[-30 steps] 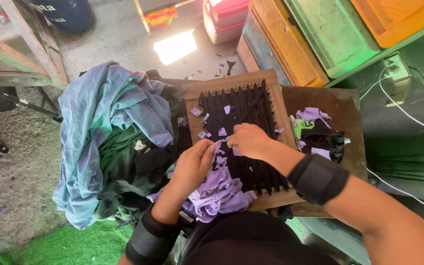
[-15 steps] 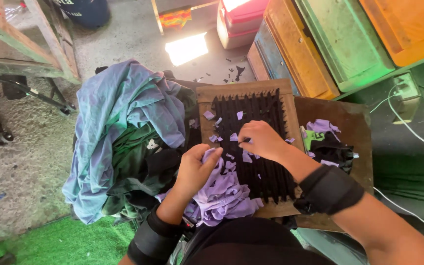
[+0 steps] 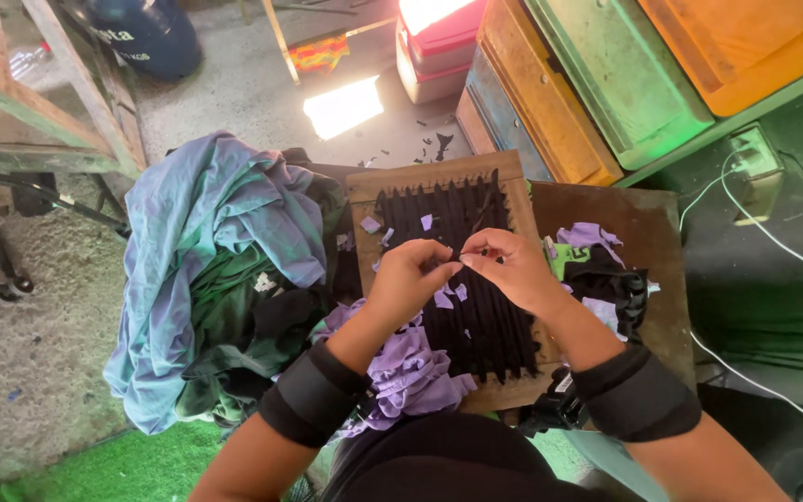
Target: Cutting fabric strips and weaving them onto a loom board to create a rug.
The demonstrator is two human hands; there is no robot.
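A wooden frame (image 3: 439, 177) strung with black fabric strips (image 3: 476, 316) lies in front of me. My left hand (image 3: 408, 279) and my right hand (image 3: 504, 265) meet above its middle, fingertips pinched together on a thin black strip (image 3: 462, 254). Small purple fabric scraps (image 3: 443, 297) are scattered over the strips. A bunch of purple cloth (image 3: 406, 367) lies under my left forearm at the frame's near left corner. Both wrists wear black bands.
A heap of blue, green and black cloth (image 3: 216, 270) is piled to the left. More purple and black scraps (image 3: 597, 260) sit on the brown board (image 3: 652, 214) right of the frame. Coloured crates (image 3: 606, 74) stand beyond, and white cables (image 3: 755, 232) run at right.
Both hands have risen from the strips and come together, fingertips now pinching a strip between them. The view has shifted slightly.
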